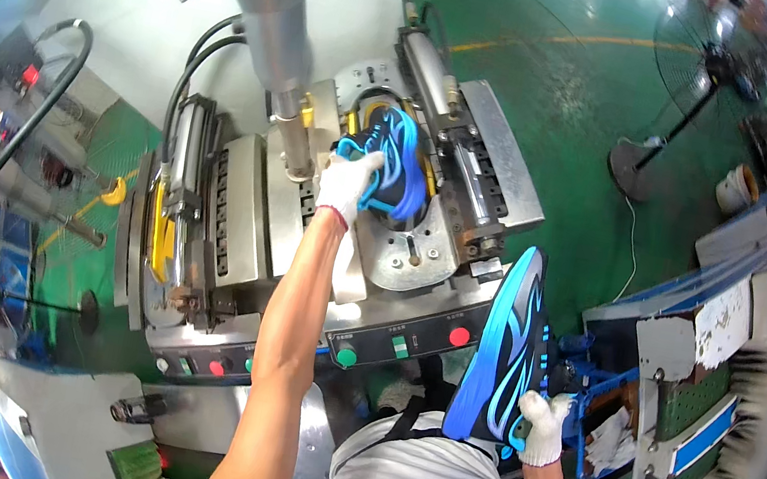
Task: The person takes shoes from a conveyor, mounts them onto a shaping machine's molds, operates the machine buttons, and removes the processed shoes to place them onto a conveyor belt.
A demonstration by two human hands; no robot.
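Observation:
My left hand (343,187), in a white knit glove, is closed on the near left side of a black and blue running shoe (401,177). That shoe sits in the metal fixture of a press, between two cylinders. Down at my right, my gloved right hand (542,431) grips a second blue and black running shoe (506,357) by its heel end. Its toe points up and away from me, with the blue sole edge facing left. Some of the right fingers are hidden behind the shoe.
The control panel (397,343) along the machine's front has red and green buttons. A thick grey ram (275,8) hangs beside the fixture. At right stand a blue basket (592,417) and a rack with brush bristles (745,412). A pedestal fan (634,170) stands beyond.

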